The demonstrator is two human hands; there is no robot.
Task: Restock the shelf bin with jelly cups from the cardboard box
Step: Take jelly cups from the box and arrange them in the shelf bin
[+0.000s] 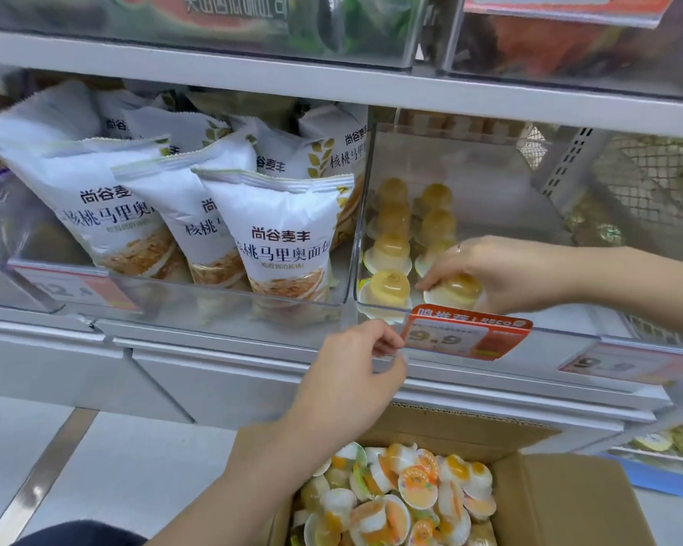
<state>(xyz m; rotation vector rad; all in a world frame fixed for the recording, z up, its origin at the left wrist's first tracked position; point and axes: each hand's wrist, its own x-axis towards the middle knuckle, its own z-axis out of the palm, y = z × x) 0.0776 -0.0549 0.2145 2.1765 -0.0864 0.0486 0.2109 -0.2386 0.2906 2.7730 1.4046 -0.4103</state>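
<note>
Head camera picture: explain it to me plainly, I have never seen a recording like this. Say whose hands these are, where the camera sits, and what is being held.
There is no machine here. A person wears a wide-angle camera on the head, so you look down along their arms at a shop shelf. The right hand reaches into a clear shelf bin and is setting down a jelly cup, dome upward, at the front of two rows of jelly cups. The left hand pinches the edge of the red price tag clipped to the bin's front. Below is an open cardboard box with loose jelly cups piled inside. The bin to the left holds white bread bags.
</note>
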